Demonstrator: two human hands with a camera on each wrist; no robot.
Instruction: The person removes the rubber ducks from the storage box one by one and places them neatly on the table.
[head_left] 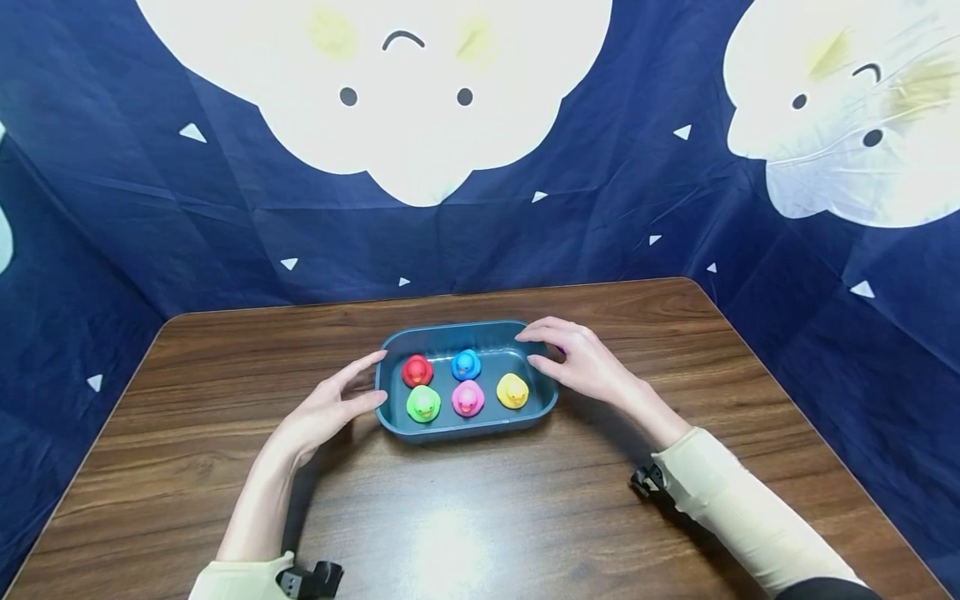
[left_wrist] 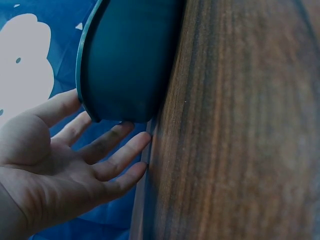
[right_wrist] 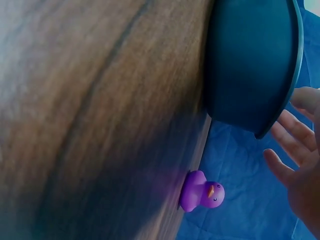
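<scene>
- Navy backdrop (head_left: 225, 225) with upside-down white cloud faces (head_left: 420, 142) and small white triangles, hung behind and at both sides.
- Key relation: teal tray (head_left: 457, 432) lies between the hands, long axis running left-right, roughly parallel to tabletop's far edge.
- Left hand (head_left: 326, 408) at tray's left end, thumb and fingers spread, fingertips against rim and end wall, not wrapped round it.
- Right hand (head_left: 581, 358) at tray's right end, reaching over rim near the far right corner; fingers loosely bent, thumb apart, no grip seen. Contact with rim: can't tell.
- Both hands about equally near the tray, each at its own end.
- Inside tray: red duck (head_left: 417, 371) and blue duck (head_left: 466, 365) in far row; green duck (head_left: 423, 404), pink duck (head_left: 468, 398), yellow duck (head_left: 513, 391) along near side.
- Purple duck (right_wrist: 200, 192) outside, on tabletop off tray's right end; right hand nearer, mostly hiding it in head view.
- Wood-grain tabletop (head_left: 600, 533): tray nearer far edge than near side, about midway between left and right edges. Glare in front.
- Pale sleeves (head_left: 742, 508) on both forearms.
</scene>
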